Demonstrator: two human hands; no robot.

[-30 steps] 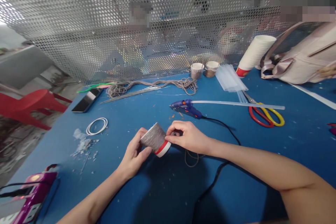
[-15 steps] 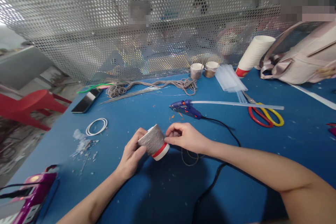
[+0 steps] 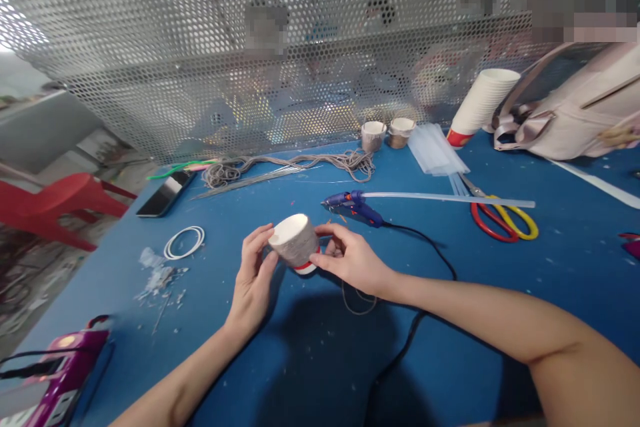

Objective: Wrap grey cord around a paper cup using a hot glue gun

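Note:
A paper cup (image 3: 295,247) wrapped in grey cord is held between my two hands above the table. It tilts, its white mouth up toward me and a red band showing near the base. My left hand (image 3: 254,273) grips its left side, thumb in front and fingers by the rim. My right hand (image 3: 355,260) holds the right side, thumb low by the red band. A thin loop of cord (image 3: 360,310) hangs down below my right hand. Beyond it lies a blue glue gun (image 3: 353,205) with a long glue stick (image 3: 445,197) in its back.
Scissors (image 3: 505,220), plastic sleeves (image 3: 437,150), stacked paper cups (image 3: 483,107) and a bag (image 3: 575,113) sit at right. Two wrapped cups (image 3: 373,138) and loose cord (image 3: 300,160) lie by the perforated screen (image 3: 200,80). Phone (image 3: 167,193), white coil (image 3: 184,242) and power strip (image 3: 65,373) are left.
The cup has moved up and turned, so its mouth now faces me more. My right hand has gone from beside the cup's base to a hold on its right side.

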